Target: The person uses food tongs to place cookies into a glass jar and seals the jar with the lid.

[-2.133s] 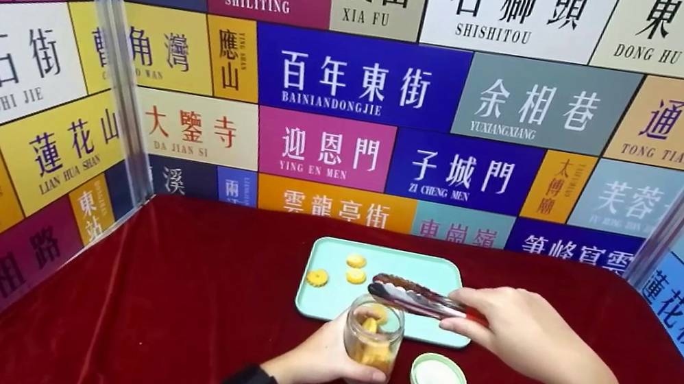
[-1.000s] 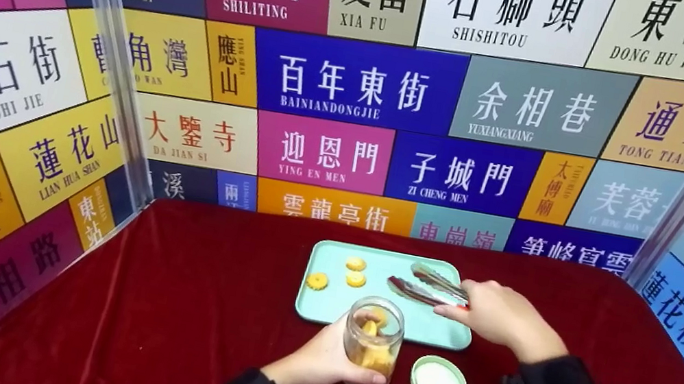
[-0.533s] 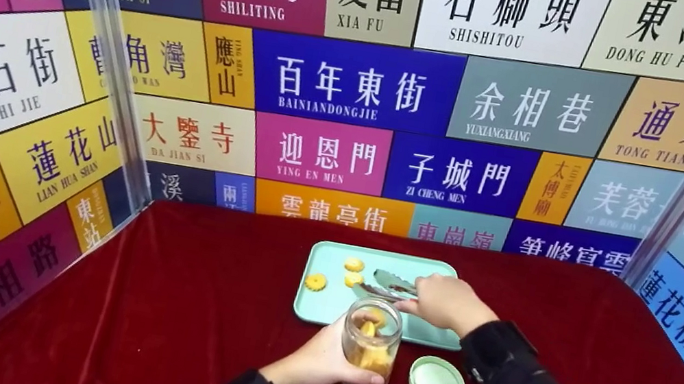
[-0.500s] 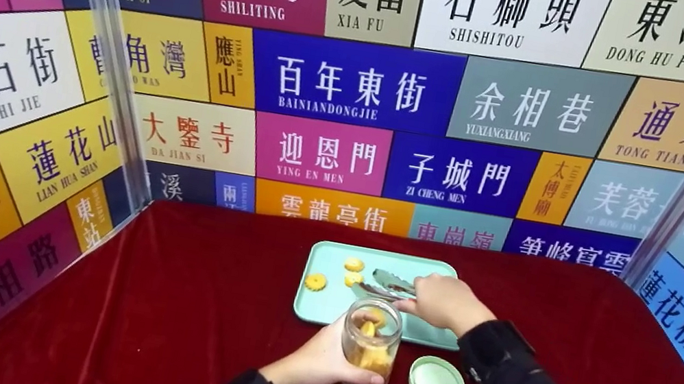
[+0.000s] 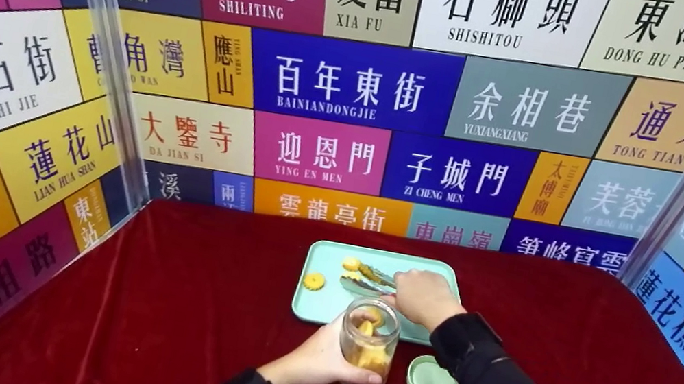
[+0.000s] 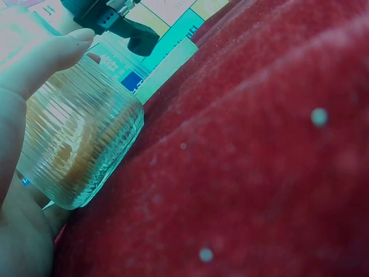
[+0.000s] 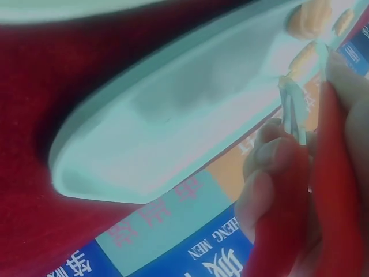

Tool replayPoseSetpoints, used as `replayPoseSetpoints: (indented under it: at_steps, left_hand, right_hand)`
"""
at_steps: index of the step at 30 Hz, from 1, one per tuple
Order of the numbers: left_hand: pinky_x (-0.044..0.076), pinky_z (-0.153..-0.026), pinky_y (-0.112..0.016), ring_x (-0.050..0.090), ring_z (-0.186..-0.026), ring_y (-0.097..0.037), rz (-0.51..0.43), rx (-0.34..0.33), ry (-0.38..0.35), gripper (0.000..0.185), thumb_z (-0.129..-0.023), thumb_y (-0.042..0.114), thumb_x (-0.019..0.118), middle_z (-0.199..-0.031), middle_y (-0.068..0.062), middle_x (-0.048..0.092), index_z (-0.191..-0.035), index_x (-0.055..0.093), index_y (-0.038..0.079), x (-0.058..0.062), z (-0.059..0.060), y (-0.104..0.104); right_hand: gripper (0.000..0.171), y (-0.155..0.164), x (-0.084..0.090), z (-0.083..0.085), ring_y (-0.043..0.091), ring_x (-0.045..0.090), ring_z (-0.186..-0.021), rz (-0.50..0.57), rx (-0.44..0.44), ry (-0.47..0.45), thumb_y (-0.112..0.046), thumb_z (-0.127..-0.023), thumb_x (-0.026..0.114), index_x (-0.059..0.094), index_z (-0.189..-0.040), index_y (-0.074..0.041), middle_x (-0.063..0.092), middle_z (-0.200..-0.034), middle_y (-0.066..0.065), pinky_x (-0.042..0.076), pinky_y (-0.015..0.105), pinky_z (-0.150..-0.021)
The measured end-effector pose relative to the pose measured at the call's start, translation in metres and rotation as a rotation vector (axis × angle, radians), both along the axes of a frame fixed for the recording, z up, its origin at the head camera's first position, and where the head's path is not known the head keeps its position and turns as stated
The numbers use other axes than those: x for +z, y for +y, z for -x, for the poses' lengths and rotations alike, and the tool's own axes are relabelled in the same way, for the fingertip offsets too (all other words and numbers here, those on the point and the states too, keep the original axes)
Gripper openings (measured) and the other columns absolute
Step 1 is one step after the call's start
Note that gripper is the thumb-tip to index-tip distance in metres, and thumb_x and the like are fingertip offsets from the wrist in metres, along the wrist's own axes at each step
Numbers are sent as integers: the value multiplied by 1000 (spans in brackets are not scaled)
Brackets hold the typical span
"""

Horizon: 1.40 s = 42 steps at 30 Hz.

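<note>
My left hand (image 5: 314,360) grips a clear glass jar (image 5: 366,352) that has several yellow cookies inside and no lid on its mouth. In the left wrist view, the jar's ribbed side (image 6: 86,130) shows a cookie through the glass. My right hand (image 5: 425,296) holds metal tongs (image 5: 364,285) with red handles (image 7: 340,179) above a pale green tray (image 5: 319,306). The tong ends are spread on either side of one cookie (image 7: 303,60); I cannot tell whether they touch it. Two others, a scalloped cookie (image 5: 314,281) and a round cookie (image 5: 351,264), lie on the tray.
A pale green round lid (image 5: 434,382) lies right of the jar, partly behind my right sleeve. Dark red cloth (image 5: 191,306) covers the table. Printed sign panels (image 5: 347,78) and clear corner posts (image 5: 121,58) stand around it.
My right hand moved from above the jar to over the tray, then leftward, bringing the spread tongs around a cookie. The left hand and jar stay nearly in place.
</note>
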State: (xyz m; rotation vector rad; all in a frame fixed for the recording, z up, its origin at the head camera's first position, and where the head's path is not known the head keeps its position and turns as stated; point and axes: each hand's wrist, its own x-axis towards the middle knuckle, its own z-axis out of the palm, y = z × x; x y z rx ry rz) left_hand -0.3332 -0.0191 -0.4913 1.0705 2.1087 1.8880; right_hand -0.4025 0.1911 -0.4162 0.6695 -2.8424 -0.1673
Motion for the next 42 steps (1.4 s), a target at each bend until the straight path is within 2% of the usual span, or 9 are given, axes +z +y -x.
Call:
replayPoseSetpoints:
  at_steps: [5,10,14,19,27,36,42]
  left_hand:
    - [44,-117,-33,57,-137,-33,-11,-8,25,105,-77,15,96,-152,-10,59,-164,37,17,0,0,-1]
    - [44,-117,-32,58,-136,-29,1,4,14,104,-76,16,97,-149,-4,61,-163,38,17,0,0,0]
    - [45,-115,-32,61,-132,-22,4,10,-1,99,-77,16,97,-147,-10,62,-159,42,19,0,1,0]
    - [46,-114,-32,62,-129,-19,6,18,-9,93,-76,15,97,-145,-10,63,-155,47,21,1,1,-1]
    - [47,-112,-31,64,-124,-15,13,34,-34,89,-76,14,97,-141,-16,64,-151,48,12,0,-2,-1]
    - [47,-111,-30,64,-123,-14,34,51,-65,87,-76,17,97,-140,-14,64,-150,49,11,0,-3,0]
    - [48,-111,-30,65,-122,-14,41,57,-67,86,-77,17,96,-139,-12,65,-149,50,10,0,-3,0]
  right_hand:
    - [45,-8,1,-3,37,70,-69,-19,22,78,-42,-96,78,68,-82,0,70,-78,18,62,51,-61]
    - [45,-9,3,-5,35,69,-65,-50,38,128,-42,-95,80,69,-79,-1,70,-75,16,61,50,-57]
    - [46,-8,5,-7,35,70,-66,-56,35,128,-44,-95,79,69,-79,-2,70,-75,16,61,50,-58]
    - [46,-3,5,-10,33,67,-63,-78,39,134,-44,-95,79,68,-77,-3,67,-71,14,60,48,-56]
    - [52,15,-7,-13,28,64,-56,-66,106,272,-50,-94,78,61,-71,-7,59,-62,8,59,44,-52]
    - [44,42,-1,-17,30,65,-62,86,42,147,-50,-97,75,65,-82,-10,60,-66,5,58,50,-58]
    - [44,56,7,-26,29,63,-62,151,0,112,-52,-96,75,69,-90,-9,61,-68,3,56,49,-59]
